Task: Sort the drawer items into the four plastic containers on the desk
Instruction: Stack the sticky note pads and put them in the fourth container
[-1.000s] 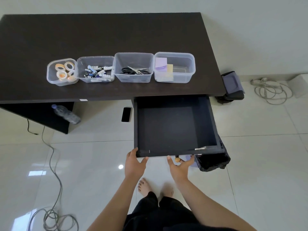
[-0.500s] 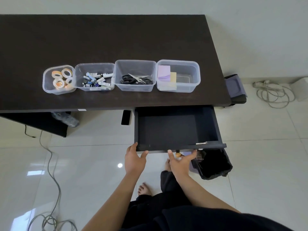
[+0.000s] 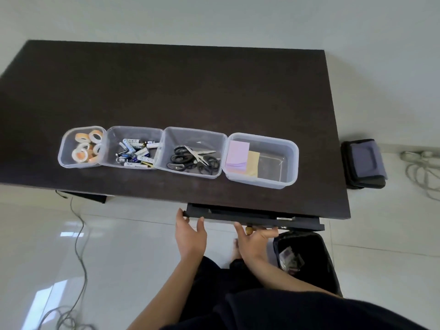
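Head view, single entry. We log four clear plastic containers in a row along the near part of the dark desk (image 3: 166, 91), sides touching or nearly so, presumably so that each kind of item has its own bin within easy reach above the drawer. From the left: the tape container (image 3: 82, 146) with rolls of tape; the battery container (image 3: 134, 146) with a loose heap of batteries; the scissors container (image 3: 194, 152) with black-handled scissors lying flat and crossed; the notes container (image 3: 261, 160) with a lilac pad and a yellow pad stood against its left wall, the rest bare. The drawer (image 3: 252, 216) sits under the desk's right end, nearly home, only its front edge and a thin strip showing; we cannot see inside it. Our left hand (image 3: 191, 236) has fingers straight and spread, tips against the drawer's left front edge, gripping nothing. Our right hand (image 3: 253, 240) lies likewise flat-fingered under the front, beside the small round knob (image 3: 249, 230), not curled round it. We judge both hands are set to push, not pull, the sorting seemingly done. Also listed: a black bin (image 3: 307, 258) below the drawer's right end, a folded bag (image 3: 364, 163) and cables (image 3: 78, 234) on the floor.
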Demonstrator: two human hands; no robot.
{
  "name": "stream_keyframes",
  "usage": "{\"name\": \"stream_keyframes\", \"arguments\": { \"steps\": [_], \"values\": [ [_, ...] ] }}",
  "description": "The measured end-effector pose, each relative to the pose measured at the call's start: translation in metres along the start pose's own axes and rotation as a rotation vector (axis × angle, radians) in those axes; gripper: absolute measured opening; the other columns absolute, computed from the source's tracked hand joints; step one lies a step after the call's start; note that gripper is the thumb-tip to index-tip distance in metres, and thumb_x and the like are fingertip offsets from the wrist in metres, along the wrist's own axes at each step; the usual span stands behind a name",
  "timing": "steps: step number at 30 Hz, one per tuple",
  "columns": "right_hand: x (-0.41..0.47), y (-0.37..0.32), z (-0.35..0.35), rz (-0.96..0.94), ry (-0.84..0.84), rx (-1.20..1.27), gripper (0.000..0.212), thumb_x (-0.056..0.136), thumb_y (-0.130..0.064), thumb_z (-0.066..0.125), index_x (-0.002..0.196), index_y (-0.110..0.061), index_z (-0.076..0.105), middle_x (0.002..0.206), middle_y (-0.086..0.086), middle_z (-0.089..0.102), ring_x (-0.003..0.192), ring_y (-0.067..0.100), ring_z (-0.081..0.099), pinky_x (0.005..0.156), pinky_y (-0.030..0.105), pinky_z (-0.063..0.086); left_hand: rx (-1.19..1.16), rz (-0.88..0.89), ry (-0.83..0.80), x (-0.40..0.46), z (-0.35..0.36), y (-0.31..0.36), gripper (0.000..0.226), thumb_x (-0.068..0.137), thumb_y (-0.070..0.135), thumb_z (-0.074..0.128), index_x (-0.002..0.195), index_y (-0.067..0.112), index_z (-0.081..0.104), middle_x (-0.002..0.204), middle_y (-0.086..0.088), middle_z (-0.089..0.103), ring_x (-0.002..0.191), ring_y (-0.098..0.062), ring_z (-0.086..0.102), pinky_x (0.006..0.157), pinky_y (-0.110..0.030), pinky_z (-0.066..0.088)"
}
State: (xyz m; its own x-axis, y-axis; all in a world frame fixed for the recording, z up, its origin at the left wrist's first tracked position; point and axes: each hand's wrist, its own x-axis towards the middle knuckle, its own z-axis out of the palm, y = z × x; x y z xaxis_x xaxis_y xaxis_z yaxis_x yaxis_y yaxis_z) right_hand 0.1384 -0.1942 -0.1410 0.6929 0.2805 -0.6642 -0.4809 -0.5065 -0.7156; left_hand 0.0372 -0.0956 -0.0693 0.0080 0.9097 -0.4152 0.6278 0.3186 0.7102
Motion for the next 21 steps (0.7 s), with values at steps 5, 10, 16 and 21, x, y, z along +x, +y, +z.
{"name": "stream_keyframes", "arguments": {
  "steps": [5,10,16,21],
  "values": [
    [0.003,-0.029,-0.003,-0.113,0.037,-0.104,0.095,0.072,-0.024,0.081,0.128,0.009,0.011,0.072,-0.001,0.051,0.064,0.004,0.05,0.062,0.0,0.04,-0.08,-0.018,0.036,0.013,0.008,0.01,0.055,0.086,0.018,0.067,0.134,0.014,0.041,0.131,-0.003,0.056,0.122,-0.02,0.054,0.1,-0.039,0.047],
    [0.009,-0.063,0.005,-0.143,0.155,-0.024,0.064,0.076,-0.012,0.075,0.104,-0.016,0.017,0.079,0.004,0.052,0.067,0.019,0.05,0.067,0.023,0.04,-0.126,-0.042,0.02,0.017,0.013,0.019,0.057,0.081,0.016,0.073,0.129,0.008,0.043,0.127,-0.007,0.057,0.116,-0.019,0.057,0.089,-0.026,0.041],
    [0.0,-0.073,0.003,-0.128,0.166,-0.02,0.063,0.079,-0.012,0.072,0.1,-0.017,0.012,0.083,0.005,0.052,0.071,0.02,0.048,0.071,0.025,0.037,-0.104,-0.024,-0.026,0.02,0.007,0.011,0.061,0.082,0.022,0.072,0.132,0.008,0.04,0.127,-0.009,0.058,0.119,-0.019,0.055,0.09,-0.026,0.041],
    [-0.008,-0.079,-0.001,-0.077,0.164,0.002,0.077,0.081,-0.014,0.071,0.13,-0.005,0.012,0.093,0.002,0.056,0.085,0.022,0.058,0.077,0.029,0.042,-0.061,0.014,-0.095,0.017,0.003,0.009,0.065,0.084,0.028,0.069,0.137,0.011,0.035,0.128,-0.008,0.056,0.12,-0.021,0.054,0.091,-0.028,0.042]
  ]
}}
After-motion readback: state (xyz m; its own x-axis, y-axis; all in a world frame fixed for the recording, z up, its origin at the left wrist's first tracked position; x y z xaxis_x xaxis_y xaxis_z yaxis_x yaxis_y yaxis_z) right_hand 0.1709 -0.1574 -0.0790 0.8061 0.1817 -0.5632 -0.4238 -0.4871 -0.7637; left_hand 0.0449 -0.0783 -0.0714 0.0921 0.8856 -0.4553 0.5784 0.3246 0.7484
